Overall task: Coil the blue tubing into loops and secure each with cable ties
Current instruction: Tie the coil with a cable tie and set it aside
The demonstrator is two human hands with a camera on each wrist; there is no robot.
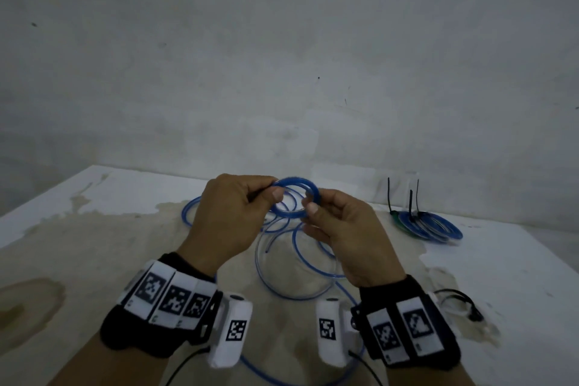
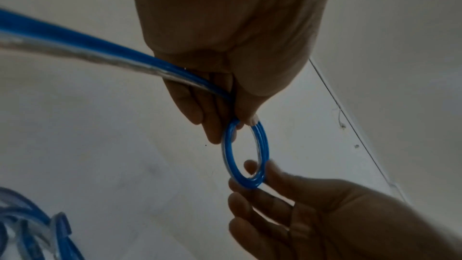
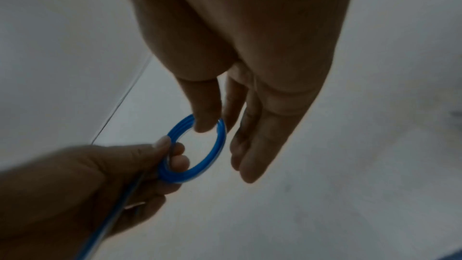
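Observation:
A small coil of blue tubing of several turns is held above the table between both hands. My left hand pinches its left side with thumb and fingers. My right hand pinches its right side between thumb and forefinger, the other fingers hanging loosely. The tube's free length runs back from my left hand to the loose blue tubing lying in wide loops on the table.
A finished blue coil bound with black cable ties lies at the back right of the stained white table. A grey wall stands behind. A black cable lies near my right wrist.

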